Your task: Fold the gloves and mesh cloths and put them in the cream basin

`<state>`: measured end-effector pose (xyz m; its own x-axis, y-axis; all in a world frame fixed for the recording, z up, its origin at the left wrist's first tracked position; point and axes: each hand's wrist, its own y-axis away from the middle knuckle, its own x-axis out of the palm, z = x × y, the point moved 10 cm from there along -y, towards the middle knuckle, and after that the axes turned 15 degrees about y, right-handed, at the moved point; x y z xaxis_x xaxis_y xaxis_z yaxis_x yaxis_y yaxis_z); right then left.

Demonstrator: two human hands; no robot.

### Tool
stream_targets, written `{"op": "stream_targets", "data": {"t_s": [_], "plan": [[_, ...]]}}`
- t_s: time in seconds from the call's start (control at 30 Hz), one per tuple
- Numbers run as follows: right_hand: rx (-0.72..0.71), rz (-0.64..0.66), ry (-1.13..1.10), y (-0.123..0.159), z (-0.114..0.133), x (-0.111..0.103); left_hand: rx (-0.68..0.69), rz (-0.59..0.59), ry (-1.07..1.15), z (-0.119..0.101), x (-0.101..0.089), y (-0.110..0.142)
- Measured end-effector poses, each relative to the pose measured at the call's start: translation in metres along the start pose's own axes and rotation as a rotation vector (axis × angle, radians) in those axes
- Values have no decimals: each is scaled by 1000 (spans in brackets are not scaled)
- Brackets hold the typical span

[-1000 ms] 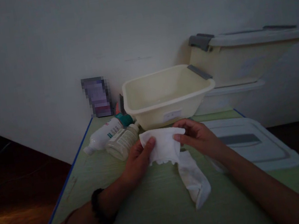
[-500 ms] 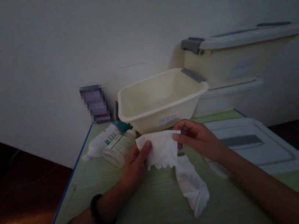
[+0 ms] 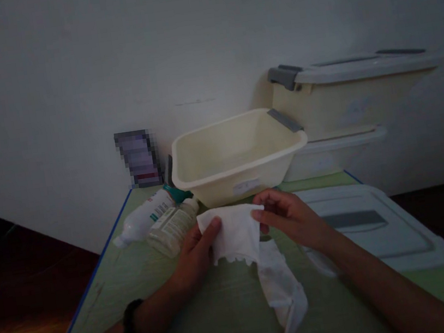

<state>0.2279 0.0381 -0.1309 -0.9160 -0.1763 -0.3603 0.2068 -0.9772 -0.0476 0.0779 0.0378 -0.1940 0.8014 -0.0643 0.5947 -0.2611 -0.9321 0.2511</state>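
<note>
A small white sock point(image 3: 235, 233) with a frilly lower edge is stretched flat between my hands, its straight edge on top. My left hand point(image 3: 196, 250) pinches the left side, thumb in front and fingers behind. At the top right corner, my right hand point(image 3: 282, 216) grips it between thumb and fingers. Below and to the right, a second white sock point(image 3: 282, 287) lies on the table, its upper end close under the held one. Whether the two touch is unclear.
A cream tub point(image 3: 243, 169) stands behind my hands. Left of it lie a white bottle point(image 3: 142, 219) and a clear bottle point(image 3: 173, 229), near a blurred-out upright device point(image 3: 138, 156). A grey-white lid point(image 3: 398, 241) lies right; lidded boxes point(image 3: 345, 105) are stacked behind on the green table point(image 3: 211, 322).
The view has shifted slightly, so everything sits a little lower and further left. Both hands keep their hold on the frilly sock, which has barely moved.
</note>
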Motion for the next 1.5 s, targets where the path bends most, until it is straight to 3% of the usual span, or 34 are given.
{"op": "stream_targets", "data": {"t_s": [0.27,0.6,0.97,1.5], "plan": [[17,27,-34,3,-1,11,47,-20,4,-12,7,6],[17,47,-7,5,3,15,159,-85,-84,-27,-2,6],[-43,63,-156,2,3,15,100,-16,-114,-15,-3,6],[12,99,-62,3,-9,24,21,24,-114,-4,-1,6]]}}
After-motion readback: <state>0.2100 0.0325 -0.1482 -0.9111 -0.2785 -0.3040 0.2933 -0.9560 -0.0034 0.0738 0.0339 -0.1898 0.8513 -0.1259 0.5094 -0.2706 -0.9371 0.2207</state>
